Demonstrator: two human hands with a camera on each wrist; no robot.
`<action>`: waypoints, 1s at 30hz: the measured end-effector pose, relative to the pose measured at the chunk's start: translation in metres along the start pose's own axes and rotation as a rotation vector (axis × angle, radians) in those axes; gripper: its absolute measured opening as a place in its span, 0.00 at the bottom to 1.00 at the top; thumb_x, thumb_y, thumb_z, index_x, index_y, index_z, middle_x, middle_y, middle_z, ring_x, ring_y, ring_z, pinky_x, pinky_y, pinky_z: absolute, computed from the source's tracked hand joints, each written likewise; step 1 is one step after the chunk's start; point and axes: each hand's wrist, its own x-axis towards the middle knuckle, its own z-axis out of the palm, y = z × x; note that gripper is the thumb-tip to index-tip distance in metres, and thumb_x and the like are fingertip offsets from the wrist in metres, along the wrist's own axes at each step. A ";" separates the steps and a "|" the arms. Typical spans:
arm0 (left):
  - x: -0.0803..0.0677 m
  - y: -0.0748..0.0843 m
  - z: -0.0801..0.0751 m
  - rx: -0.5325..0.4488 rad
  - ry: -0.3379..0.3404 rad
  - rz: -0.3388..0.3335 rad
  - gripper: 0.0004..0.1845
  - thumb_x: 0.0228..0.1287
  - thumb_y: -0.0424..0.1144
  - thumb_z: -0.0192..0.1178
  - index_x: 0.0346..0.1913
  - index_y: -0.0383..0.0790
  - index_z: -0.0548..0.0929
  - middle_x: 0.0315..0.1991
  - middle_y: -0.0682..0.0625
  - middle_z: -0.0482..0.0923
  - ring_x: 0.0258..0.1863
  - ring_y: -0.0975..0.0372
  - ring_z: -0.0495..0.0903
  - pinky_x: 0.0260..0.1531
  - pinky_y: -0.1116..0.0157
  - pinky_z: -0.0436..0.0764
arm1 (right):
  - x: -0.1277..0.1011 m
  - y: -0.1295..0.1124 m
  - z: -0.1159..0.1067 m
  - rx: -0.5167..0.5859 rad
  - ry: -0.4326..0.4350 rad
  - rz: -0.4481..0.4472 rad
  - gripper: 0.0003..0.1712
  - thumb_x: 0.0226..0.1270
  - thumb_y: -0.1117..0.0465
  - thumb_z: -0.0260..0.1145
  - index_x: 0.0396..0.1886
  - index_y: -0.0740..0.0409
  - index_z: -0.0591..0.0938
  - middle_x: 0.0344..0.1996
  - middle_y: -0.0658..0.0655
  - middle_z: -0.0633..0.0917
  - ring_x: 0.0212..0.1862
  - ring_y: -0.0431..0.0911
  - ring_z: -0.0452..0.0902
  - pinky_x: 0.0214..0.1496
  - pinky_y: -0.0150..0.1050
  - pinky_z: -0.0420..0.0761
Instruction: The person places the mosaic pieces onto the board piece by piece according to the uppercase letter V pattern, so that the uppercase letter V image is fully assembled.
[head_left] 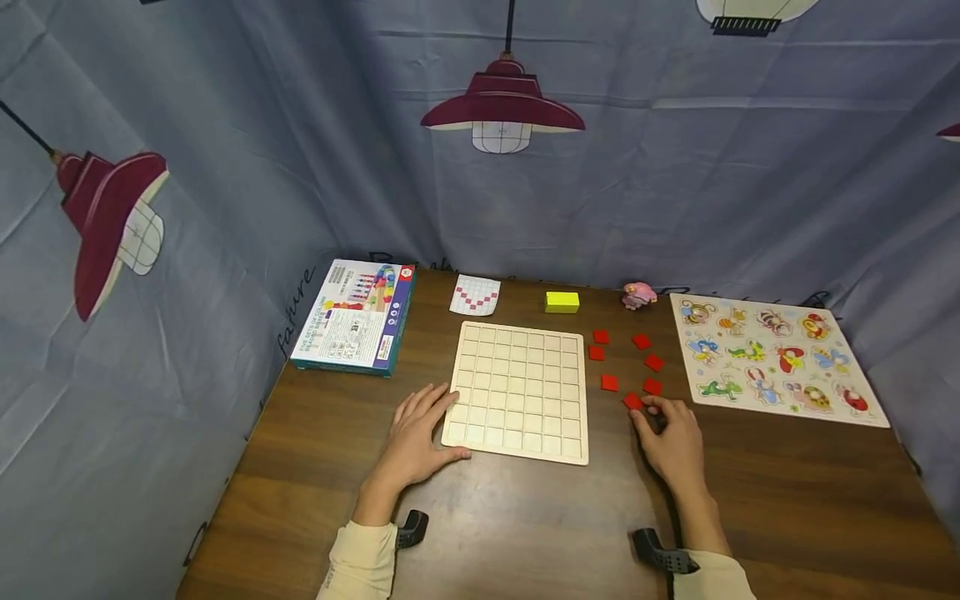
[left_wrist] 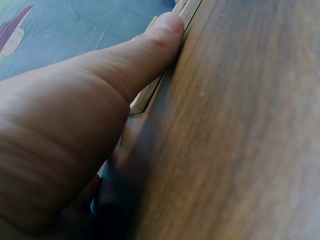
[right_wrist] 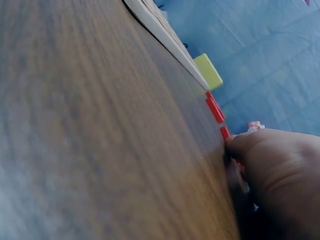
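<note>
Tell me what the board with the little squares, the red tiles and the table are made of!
The grid board looks like pale, matte wood, going by its cream colour and brownish cut edge. The red tiles could be painted wood or plastic; their smooth, even colour leaves that open. The table seems wood or wood-look laminate, slightly glossy: streaky brown grain and a pale sheen show.

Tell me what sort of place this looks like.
Probably a curtained-off corner for tabletop games: lamp-printed fabric hangs behind a wood-grain table, which holds a gridded board and a colourful insect picture board.
</note>
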 end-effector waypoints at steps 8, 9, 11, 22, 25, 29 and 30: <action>-0.003 0.004 0.001 -0.013 -0.009 0.000 0.49 0.51 0.61 0.75 0.75 0.48 0.70 0.78 0.49 0.64 0.80 0.48 0.55 0.79 0.41 0.49 | -0.003 -0.001 -0.003 -0.050 0.029 -0.047 0.16 0.62 0.65 0.72 0.46 0.71 0.84 0.35 0.68 0.81 0.43 0.63 0.74 0.46 0.56 0.72; -0.003 0.004 0.001 -0.019 -0.009 0.002 0.49 0.51 0.61 0.76 0.75 0.48 0.70 0.78 0.49 0.64 0.80 0.48 0.55 0.79 0.41 0.49 | -0.004 -0.002 -0.003 -0.055 0.035 -0.056 0.15 0.62 0.65 0.71 0.45 0.72 0.84 0.35 0.68 0.81 0.42 0.63 0.74 0.45 0.56 0.72; -0.002 0.003 0.001 -0.020 -0.006 0.004 0.49 0.51 0.61 0.76 0.75 0.48 0.71 0.78 0.49 0.64 0.80 0.48 0.55 0.79 0.41 0.48 | -0.003 -0.001 -0.001 -0.056 0.055 -0.081 0.15 0.62 0.66 0.71 0.44 0.72 0.84 0.33 0.67 0.80 0.41 0.63 0.73 0.43 0.56 0.71; -0.001 0.002 -0.001 -0.002 0.003 0.003 0.47 0.51 0.60 0.75 0.74 0.48 0.72 0.78 0.50 0.64 0.80 0.49 0.55 0.80 0.42 0.48 | -0.008 -0.006 0.014 0.118 0.149 -0.326 0.17 0.54 0.73 0.74 0.44 0.71 0.83 0.33 0.64 0.79 0.39 0.54 0.70 0.42 0.39 0.66; -0.004 0.002 0.000 0.004 -0.001 0.008 0.47 0.51 0.60 0.75 0.74 0.47 0.72 0.78 0.48 0.65 0.80 0.48 0.56 0.79 0.41 0.50 | -0.016 -0.018 0.022 0.151 0.127 -0.372 0.17 0.53 0.72 0.74 0.44 0.70 0.83 0.33 0.60 0.79 0.38 0.49 0.69 0.42 0.34 0.67; -0.004 0.002 0.000 0.005 0.000 0.005 0.47 0.51 0.60 0.75 0.74 0.47 0.72 0.78 0.48 0.65 0.80 0.48 0.56 0.79 0.41 0.50 | -0.020 -0.041 0.032 0.177 0.067 -0.432 0.17 0.53 0.70 0.74 0.44 0.67 0.84 0.33 0.57 0.79 0.39 0.46 0.69 0.42 0.32 0.68; -0.001 0.003 0.000 0.007 0.006 0.007 0.47 0.51 0.61 0.75 0.74 0.48 0.72 0.78 0.49 0.65 0.80 0.48 0.56 0.79 0.42 0.50 | -0.017 -0.048 0.034 0.180 0.055 -0.450 0.17 0.54 0.69 0.74 0.44 0.66 0.84 0.33 0.56 0.79 0.39 0.45 0.69 0.42 0.33 0.68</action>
